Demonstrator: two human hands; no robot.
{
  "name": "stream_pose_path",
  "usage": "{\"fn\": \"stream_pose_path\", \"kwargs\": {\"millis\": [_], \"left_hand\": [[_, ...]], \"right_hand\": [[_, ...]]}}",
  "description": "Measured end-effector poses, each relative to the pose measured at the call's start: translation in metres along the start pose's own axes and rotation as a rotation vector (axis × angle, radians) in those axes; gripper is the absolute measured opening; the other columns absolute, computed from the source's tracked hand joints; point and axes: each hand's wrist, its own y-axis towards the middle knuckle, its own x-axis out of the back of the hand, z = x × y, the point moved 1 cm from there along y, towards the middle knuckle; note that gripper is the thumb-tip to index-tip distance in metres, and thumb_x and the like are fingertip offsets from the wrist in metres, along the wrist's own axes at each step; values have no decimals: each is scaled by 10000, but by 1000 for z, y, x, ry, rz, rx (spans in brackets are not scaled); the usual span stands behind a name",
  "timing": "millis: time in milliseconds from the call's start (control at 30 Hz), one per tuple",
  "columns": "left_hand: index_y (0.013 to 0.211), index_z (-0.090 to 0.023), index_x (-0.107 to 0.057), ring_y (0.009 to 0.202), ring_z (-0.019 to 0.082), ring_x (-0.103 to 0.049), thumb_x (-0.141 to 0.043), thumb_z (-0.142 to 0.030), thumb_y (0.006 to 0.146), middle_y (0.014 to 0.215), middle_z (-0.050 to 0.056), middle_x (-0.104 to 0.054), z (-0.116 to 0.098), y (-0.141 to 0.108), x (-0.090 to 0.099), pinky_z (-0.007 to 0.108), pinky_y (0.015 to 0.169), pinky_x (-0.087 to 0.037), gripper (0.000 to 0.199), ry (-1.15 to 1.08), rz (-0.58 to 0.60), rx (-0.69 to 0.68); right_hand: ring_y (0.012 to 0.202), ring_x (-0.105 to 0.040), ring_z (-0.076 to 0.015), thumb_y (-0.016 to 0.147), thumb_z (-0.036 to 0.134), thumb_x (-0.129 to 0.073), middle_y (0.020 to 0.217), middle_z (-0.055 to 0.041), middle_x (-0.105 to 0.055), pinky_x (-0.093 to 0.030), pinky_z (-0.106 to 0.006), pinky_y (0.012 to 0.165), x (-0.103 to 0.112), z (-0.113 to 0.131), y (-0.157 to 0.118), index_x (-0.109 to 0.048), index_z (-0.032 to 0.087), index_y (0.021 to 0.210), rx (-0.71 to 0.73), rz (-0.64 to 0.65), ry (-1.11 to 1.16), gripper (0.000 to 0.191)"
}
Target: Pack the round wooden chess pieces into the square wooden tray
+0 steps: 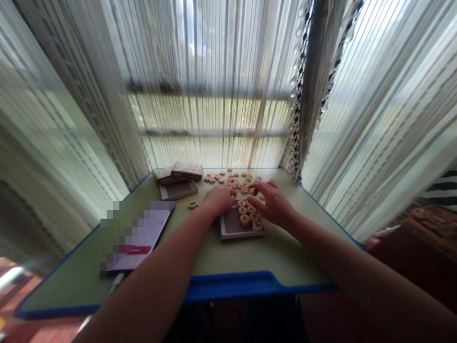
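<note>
Head view: my right hand [274,204]'s spread beside round, pale wooden discs [244,220] in a shallow, brown rectangular box [230,226]; left hand [222,198]'s curled, can't tell if it's pinching anything.

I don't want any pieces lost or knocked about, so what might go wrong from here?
The right hand is close to the round pieces in the shallow tray; a brush might shift them.

A lone piece lies outside the tray, beside the left arm, and could get nudged or overlooked.

A white cable runs beside that arm near the tablet; a snag might tug it.
</note>
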Motion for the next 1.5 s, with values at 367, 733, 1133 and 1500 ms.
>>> {"fn": "stream_pose_path", "kwargs": {"millis": [367, 733, 1133, 1500], "left_hand": [[943, -269, -694, 934, 218, -593, -472, -295, 742, 983, 40, -680, 2, 1, 4, 313, 805, -448, 301, -12, -26, 94], [895, -333, -708, 907, 225, -585, -552, -519, 672, 905, 11, -695, 4, 3, 4, 340, 813, -429, 329, -114, -10, 226], [866, -291, -715, 1013, 278, -533, -529, -429, 696, 984, 44, -677, -3, 1, 7, 415, 870, -385, 287, -74, -19, 279], [888, -245, -699, 982, 258, -550, -490, -399, 745, 993, 54, -673, -5, -3, 12, 372, 846, -393, 296, -41, -58, 267]], "right_hand": [[939, -495, -226, 810, 360, -528, 894, -60, -630, -375, -384, 875, -7, 0, -2, -569, 190, 1061, 32, 43, 37, 307], [931, -502, -221, 836, 365, -488, 884, -60, -626, -375, -373, 863, -4, 1, -1, -580, 185, 1039, 46, 39, 58, 287], [922, -513, -204, 832, 331, -498, 865, -42, -629, -386, -348, 850, -8, 1, -1, -584, 200, 1030, 53, 55, 93, 253], [901, -517, -208, 842, 349, -473, 880, -54, -643, -382, -351, 839, -5, -10, 1, -586, 180, 1035, -6, 47, 49, 280]]}}
